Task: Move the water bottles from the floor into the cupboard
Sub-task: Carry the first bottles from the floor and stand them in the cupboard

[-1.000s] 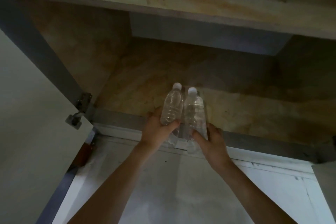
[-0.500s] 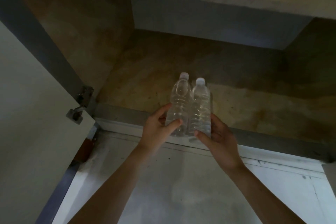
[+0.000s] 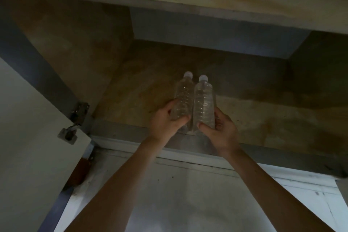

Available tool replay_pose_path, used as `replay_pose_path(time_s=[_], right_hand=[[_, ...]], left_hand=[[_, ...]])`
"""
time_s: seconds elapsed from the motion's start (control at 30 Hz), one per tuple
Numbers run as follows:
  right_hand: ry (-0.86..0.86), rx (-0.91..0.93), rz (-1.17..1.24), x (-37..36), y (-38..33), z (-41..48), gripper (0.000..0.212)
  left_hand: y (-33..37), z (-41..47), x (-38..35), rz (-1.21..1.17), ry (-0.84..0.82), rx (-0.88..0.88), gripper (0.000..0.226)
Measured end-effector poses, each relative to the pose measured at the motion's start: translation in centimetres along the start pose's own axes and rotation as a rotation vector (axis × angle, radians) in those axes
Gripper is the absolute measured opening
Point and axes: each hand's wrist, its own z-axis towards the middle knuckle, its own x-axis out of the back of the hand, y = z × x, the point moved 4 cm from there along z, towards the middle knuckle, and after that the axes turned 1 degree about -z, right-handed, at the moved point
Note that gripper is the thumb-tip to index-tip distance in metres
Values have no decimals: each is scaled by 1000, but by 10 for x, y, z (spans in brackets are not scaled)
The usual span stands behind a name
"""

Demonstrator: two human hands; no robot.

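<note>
Dim, stained brown cupboard shelf point(image 3: 254, 118) fills the view. Just above its grey front edge, the left hand point(image 3: 165, 120) grips one clear plastic white-capped water bottle point(image 3: 183, 98); the right hand point(image 3: 220, 130) grips a second clear bottle point(image 3: 204, 103), touching alongside, both upright.

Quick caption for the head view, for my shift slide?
Left hand grips the left water bottle, right hand the right water bottle, side by side at the open cupboard.

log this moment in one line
left hand grips left bottle | right hand grips right bottle | both at cupboard shelf front
</note>
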Motion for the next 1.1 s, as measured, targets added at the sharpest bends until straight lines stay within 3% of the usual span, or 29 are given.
replay_pose_path(time_s=[0.43, 0.67, 0.8, 0.97, 1.1], right_hand=[[-9, 5, -90, 1, 1, 6, 50], [39, 21, -139, -1, -4, -3, 39], [13, 17, -265, 2, -14, -4, 39], [17, 98, -661, 28, -66, -21, 46], [-22, 173, -847, 57, -142, -66, 41]], left_hand=[[2, -5, -6, 16, 26, 30, 46], [6, -10, -7, 94, -23, -19, 49], [11, -11, -8, 339, -66, -130, 49], [43, -30, 17, 840, -72, -199, 51], [111, -75, 54, 968, -206, -258, 62]])
